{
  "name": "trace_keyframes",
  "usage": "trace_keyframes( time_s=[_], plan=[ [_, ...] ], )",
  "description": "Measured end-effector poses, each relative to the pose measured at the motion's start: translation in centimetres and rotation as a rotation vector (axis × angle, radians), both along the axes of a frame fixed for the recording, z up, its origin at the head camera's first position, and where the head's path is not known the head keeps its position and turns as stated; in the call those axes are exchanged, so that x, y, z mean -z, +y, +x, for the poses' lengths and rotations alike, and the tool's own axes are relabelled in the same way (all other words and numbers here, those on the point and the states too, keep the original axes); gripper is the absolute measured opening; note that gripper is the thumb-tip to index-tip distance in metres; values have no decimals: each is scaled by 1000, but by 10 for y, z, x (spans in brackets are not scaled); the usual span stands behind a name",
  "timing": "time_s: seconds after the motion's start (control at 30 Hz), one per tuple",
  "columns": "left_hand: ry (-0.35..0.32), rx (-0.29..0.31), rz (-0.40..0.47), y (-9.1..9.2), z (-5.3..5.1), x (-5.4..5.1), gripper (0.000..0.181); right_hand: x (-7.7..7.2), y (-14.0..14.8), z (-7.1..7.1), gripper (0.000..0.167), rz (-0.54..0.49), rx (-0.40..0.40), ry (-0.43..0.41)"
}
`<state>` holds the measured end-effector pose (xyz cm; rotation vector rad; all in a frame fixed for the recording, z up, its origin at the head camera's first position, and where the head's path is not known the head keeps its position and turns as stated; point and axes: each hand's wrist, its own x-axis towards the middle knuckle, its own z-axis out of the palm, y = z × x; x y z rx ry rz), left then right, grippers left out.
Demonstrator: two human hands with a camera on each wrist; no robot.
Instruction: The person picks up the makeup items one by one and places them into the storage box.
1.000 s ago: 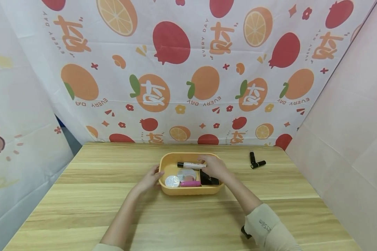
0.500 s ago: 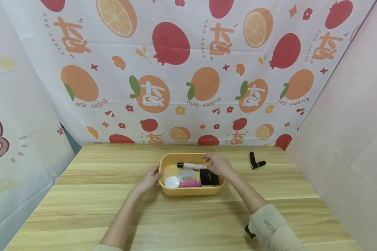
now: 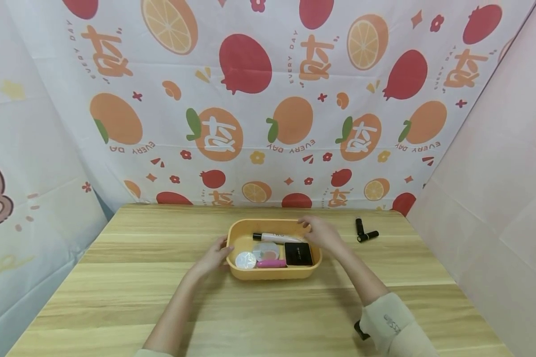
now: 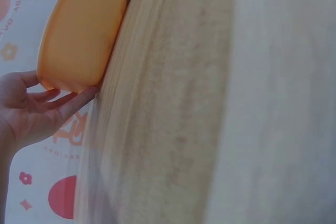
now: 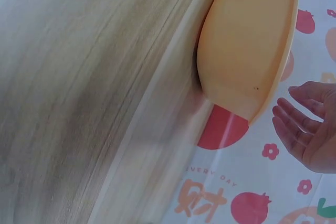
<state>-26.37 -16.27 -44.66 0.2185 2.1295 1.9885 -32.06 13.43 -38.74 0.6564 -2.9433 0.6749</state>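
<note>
A shallow yellow-orange storage basket [image 3: 274, 273] stands on the table. In it lie a white tube [image 3: 272, 238] with a black cap, a round silvery compact [image 3: 245, 260], a clear round case [image 3: 266, 251], a pink tube [image 3: 271, 264] and a square black compact [image 3: 298, 254]. My left hand [image 3: 213, 258] holds the basket's left end, thumb over the rim and fingers along the outer wall, as the left wrist view also shows. Above the right end hovers my right hand [image 3: 322, 233]; the right wrist view shows its fingers loosely bent, apart from the basket and holding nothing.
Two small black tubes [image 3: 367, 236] lie beyond the basket on the right, one against the other. Fruit-printed cloth [image 3: 259, 124] hangs behind the wooden table [image 3: 259, 317], and pale cloth hangs on both sides.
My right hand has risen off the white tube and black compact and shifted to the right, uncovering more of both. The left hand stays at the basket's left end.
</note>
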Motion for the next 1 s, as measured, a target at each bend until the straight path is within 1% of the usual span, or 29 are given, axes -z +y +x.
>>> trace_keyframes(
  time_s=[0.2, 0.27, 0.5, 0.6, 0.83, 1.0],
  plan=[
    [-9, -19, 23, 6, 9, 1, 50, -1, 10, 5, 37, 8, 16, 22],
    [-6, -15, 17, 8, 12, 2, 50, 0, 14, 6, 37, 13, 17, 35],
    [-7, -31, 9, 12, 22, 4, 50, 0, 23, 14, 36, 17, 0, 53],
    [-8, -35, 10, 11, 21, 4, 50, -1, 23, 14, 36, 19, -6, 54],
    [18, -39, -10, 11, 18, 3, 50, -1, 25, 11, 35, 20, -14, 73],
    [5, -27, 0, 11, 20, 2, 50, 1, 29, 11, 35, 22, -6, 71]
  ],
)
